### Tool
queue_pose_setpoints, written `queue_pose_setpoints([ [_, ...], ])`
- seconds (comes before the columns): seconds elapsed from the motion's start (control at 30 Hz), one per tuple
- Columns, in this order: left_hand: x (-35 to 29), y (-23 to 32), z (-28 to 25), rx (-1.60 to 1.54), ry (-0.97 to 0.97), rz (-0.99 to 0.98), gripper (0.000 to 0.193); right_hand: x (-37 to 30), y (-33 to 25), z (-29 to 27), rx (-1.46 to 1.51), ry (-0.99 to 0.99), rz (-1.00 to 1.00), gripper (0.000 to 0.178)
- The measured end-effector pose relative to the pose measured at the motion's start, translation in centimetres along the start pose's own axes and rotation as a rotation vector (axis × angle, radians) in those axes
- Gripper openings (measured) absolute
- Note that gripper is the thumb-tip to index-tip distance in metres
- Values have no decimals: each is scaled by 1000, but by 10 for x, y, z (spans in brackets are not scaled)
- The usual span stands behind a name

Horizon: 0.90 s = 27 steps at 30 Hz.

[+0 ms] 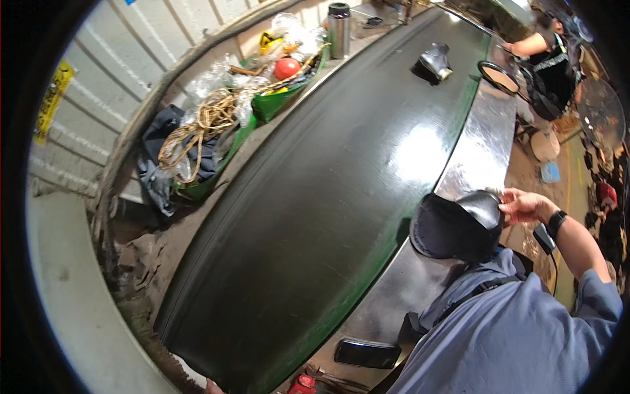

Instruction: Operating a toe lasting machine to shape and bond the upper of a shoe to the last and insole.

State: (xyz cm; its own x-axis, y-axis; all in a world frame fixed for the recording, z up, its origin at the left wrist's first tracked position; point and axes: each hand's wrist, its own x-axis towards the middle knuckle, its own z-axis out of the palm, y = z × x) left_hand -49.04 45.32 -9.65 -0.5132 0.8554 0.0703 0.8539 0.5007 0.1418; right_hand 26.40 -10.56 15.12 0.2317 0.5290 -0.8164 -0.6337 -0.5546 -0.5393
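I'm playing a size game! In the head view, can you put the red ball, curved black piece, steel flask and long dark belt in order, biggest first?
1. Long dark belt
2. Curved black piece
3. Steel flask
4. Red ball
That's only how they look: the flask and ball seem farther away.

Open lane along dark belt [295,197], shoe piece [434,64] near far end; black flap [449,230] crowding right edge
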Motion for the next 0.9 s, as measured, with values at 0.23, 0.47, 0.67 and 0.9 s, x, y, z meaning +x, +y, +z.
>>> queue_pose_setpoints([
  [0.23, -40, -86, -32, -97, 4, -357, 59, -6, 3, 5, 90, 13, 17, 47],
  [0.47, -83, -79, -95, -201, 12, -487, 94, 24, 29, -38, -12, -113, -65, 64],
  [0.67, -276, 23, -204, 114, 128, 638, 86, 28, 39, -43, 108, -184, -243, 56],
  [0.9, -529, 154, -264, -273, 142, 1335, 68, 57, 44, -64, 301, -382, -278, 38],
])
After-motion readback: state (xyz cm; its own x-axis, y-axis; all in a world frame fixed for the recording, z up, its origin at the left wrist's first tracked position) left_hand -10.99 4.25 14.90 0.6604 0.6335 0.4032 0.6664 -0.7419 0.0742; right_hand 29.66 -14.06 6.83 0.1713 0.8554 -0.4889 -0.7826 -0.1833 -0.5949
